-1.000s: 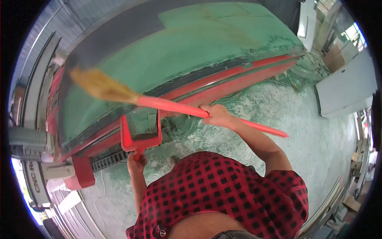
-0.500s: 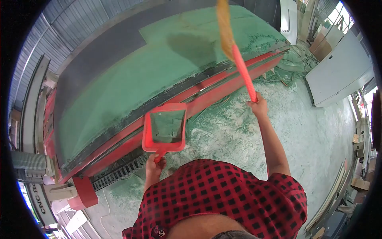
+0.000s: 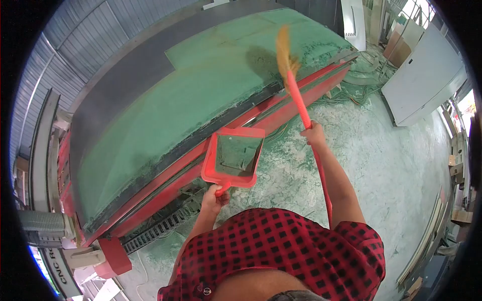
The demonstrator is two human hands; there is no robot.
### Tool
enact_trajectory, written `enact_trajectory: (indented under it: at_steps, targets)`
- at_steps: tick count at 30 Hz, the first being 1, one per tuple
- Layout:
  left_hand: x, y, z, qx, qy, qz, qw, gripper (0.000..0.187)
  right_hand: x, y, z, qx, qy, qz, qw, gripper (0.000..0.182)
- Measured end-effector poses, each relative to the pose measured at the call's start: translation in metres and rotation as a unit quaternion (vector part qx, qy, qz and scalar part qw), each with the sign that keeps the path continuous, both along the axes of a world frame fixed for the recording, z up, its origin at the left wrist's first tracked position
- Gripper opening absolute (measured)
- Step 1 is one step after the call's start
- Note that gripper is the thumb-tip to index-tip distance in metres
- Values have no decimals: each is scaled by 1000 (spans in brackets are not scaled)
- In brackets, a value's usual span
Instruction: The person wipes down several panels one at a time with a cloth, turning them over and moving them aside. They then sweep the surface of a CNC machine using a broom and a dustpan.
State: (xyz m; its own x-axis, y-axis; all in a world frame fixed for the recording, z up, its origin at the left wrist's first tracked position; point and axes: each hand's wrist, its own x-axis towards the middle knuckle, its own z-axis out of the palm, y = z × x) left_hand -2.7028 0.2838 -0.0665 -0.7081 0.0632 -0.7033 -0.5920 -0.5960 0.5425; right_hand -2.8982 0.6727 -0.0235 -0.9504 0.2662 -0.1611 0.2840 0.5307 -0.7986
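My left hand (image 3: 215, 199) is closed round the short handle of a red dustpan (image 3: 210, 158), held beside the near edge of the machine bed. Green dust coats the inside of the pan. In my right hand (image 3: 315, 134) is the red handle of a broom (image 3: 299, 100). Its straw bristles (image 3: 284, 50), a little blurred, are over the right part of the dusty green bed (image 3: 196, 90). Dark chips and dust lie near the bed's right end and along its edge.
A red side rail (image 3: 165, 193) runs along the bed, with a black cable chain (image 3: 165, 228) below. A white cabinet (image 3: 424, 75) stands at the right on the dusty floor (image 3: 386, 165). Hoses lie near the bed's right end. Boards line the far right.
The broom has come down and its bristles now show over the bed's right part. The dustpan has moved right in the view. More of the handle shows below my right hand.
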Motion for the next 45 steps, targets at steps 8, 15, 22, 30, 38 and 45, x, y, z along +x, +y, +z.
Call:
enact_trajectory:
  at_steps: [8, 15, 22, 30, 38, 45]
  targets:
    - [-45, 31, -17, 13, 23, -25, 999, 27, 26, -27, 9, -158, -65, 39, 985, 37]
    - [-74, 55, -10, 59, 56, -39, 996, 27, 65, -62, 22, -126, -118, 134, 976, 39]
    - [-81, 56, -1, 50, 50, -33, 997, 24, 102, -84, 38, -165, -148, 177, 959, 39]
    - [-74, 48, -1, 64, 66, -35, 995, 29, 128, -63, 74, -172, -83, 122, 974, 40]
    - [-66, 40, 2, 78, 56, -26, 995, 27, 79, -19, 73, -159, 30, 29, 986, 24]
    - [-52, 32, 2, 52, 49, -23, 997, 29, -2, -7, 29, -141, 40, -11, 989, 26]
